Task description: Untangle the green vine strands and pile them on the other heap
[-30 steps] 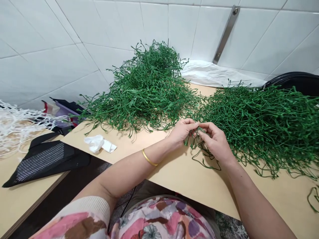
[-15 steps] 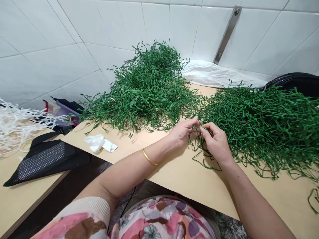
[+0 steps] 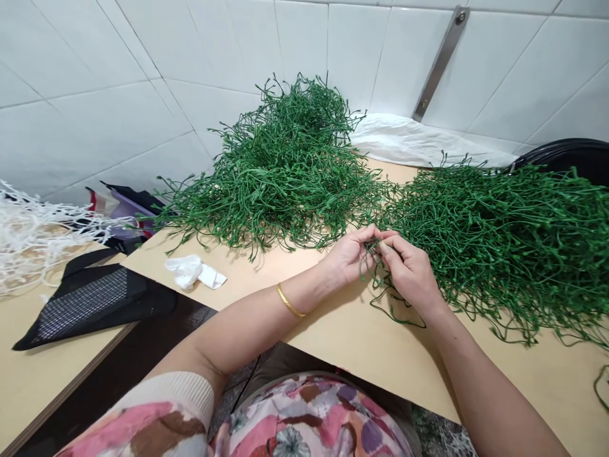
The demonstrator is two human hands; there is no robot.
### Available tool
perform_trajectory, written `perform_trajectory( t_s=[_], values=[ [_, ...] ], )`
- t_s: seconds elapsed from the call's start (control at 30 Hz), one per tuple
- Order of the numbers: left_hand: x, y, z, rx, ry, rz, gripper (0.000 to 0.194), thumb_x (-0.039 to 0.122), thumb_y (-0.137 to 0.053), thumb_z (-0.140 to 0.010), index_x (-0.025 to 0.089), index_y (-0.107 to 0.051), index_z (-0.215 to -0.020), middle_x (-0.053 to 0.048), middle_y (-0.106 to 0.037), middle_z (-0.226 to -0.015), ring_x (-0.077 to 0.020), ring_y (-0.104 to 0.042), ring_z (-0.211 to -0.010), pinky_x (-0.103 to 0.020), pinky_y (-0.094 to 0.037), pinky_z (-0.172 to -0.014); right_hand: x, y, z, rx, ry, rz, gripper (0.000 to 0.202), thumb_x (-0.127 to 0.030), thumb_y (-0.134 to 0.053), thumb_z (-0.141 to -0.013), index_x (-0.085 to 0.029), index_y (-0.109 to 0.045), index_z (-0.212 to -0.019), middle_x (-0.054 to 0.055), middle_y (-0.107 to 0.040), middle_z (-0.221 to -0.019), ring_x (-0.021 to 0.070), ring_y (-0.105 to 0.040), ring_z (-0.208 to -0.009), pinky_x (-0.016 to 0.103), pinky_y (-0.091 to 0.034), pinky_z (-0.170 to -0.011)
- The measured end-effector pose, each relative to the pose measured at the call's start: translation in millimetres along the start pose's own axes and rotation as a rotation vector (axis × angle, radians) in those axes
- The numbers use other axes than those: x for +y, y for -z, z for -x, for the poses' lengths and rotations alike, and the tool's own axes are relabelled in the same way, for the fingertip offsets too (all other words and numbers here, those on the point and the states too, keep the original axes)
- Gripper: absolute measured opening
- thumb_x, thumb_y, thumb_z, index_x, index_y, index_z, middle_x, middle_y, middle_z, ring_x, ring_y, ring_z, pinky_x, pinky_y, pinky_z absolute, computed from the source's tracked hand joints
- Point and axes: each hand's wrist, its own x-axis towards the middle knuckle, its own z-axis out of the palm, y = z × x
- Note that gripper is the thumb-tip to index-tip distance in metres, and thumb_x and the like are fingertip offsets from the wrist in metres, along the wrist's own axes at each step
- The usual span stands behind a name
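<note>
My left hand (image 3: pixel 354 254) and my right hand (image 3: pixel 409 270) meet at the near edge of the green heaps, fingertips close together. Both pinch a thin green cord (image 3: pixel 364 261), part of which curls down between them; its exact grip point is hidden by the fingers. Below the hands a loose green cord (image 3: pixel 397 315) lies curved on the table (image 3: pixel 333 343). Behind the left hand rises a tall pile of green cords (image 3: pixel 285 165) with small knot-like ends. Beside my right hand spreads a second, wider pile of green cords (image 3: pixel 514 235).
White cords (image 3: pixel 33 235) and a black mesh pouch (image 3: pixel 90 301) lie on another table at left. A crumpled white tissue (image 3: pixel 193 271) sits near the table edge. White plastic sheeting (image 3: pixel 419 136) and a black round object (image 3: pixel 571 155) stand by the tiled wall, under a metal bracket (image 3: pixel 440 63).
My hands have drawn closer together, the right fingertips moving left to meet the left ones. The whole view has shifted slightly; the piles look the same.
</note>
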Motion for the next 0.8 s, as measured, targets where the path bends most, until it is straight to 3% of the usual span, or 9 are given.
perform_trajectory(
  t_s=[0.13, 0.33, 0.4, 0.6, 0.8],
  values=[
    [11, 0.6, 1, 0.001, 0.044, -0.016, 0.026, 0.019, -0.04, -0.084, 0.013, -0.047, -0.059, -0.002, -0.05, -0.05, -0.0115, -0.057, -0.054, -0.021, -0.047, -0.049, -3, -1, 4, -0.127, 0.004, -0.058, 0.023, -0.032, -0.043, -0.082, -0.019, -0.048, -0.065, -0.003, -0.041, -0.058, 0.0088, -0.037, -0.053, 0.022, -0.031, -0.052],
    [6, 5.4, 1, -0.089, -0.018, -0.156, 0.011, 0.018, -0.052, -0.076, 0.011, -0.058, -0.071, -0.004, -0.058, -0.061, -0.0085, -0.055, -0.053, -0.02, -0.047, -0.051, 6, 9, 2, 0.091, -0.083, -0.225, 0.022, -0.037, -0.056, -0.076, -0.018, -0.052, -0.067, -0.006, -0.033, -0.052, 0.0061, -0.027, -0.046, 0.021, -0.021, -0.043],
    [3, 8.9, -2, -0.078, -0.027, -0.228, 0.01, 0.02, -0.056, -0.074, 0.011, -0.061, -0.073, -0.002, -0.056, -0.06, -0.0075, -0.052, -0.05, -0.02, -0.045, -0.048, 6, 12, 3, 0.111, -0.111, -0.242, 0.021, -0.038, -0.057, -0.075, -0.018, -0.054, -0.068, -0.007, -0.029, -0.048, 0.0057, -0.023, -0.044, 0.022, -0.017, -0.042],
    [1, 12.8, -7, -0.029, -0.158, -0.294, 0.012, 0.022, -0.065, -0.067, 0.011, -0.065, -0.073, 0.002, -0.05, -0.052, -0.0037, -0.044, -0.045, -0.015, -0.035, -0.042, -2, 1, 10, -0.084, -0.047, -0.071, 0.018, -0.032, -0.052, -0.078, -0.017, -0.062, -0.078, -0.002, -0.05, -0.057, 0.0092, -0.042, -0.053, 0.022, -0.032, -0.05],
    [2, 9.3, -3, -0.032, -0.075, -0.255, 0.009, 0.016, -0.062, -0.068, 0.011, -0.064, -0.076, 0.003, -0.047, -0.049, -0.0031, -0.044, -0.044, -0.014, -0.033, -0.042, 4, -6, 8, 0.021, -0.074, 0.031, 0.021, -0.031, -0.048, -0.079, -0.015, -0.062, -0.08, -0.001, -0.051, -0.06, 0.0095, -0.042, -0.055, 0.023, -0.033, -0.054]
  ],
)
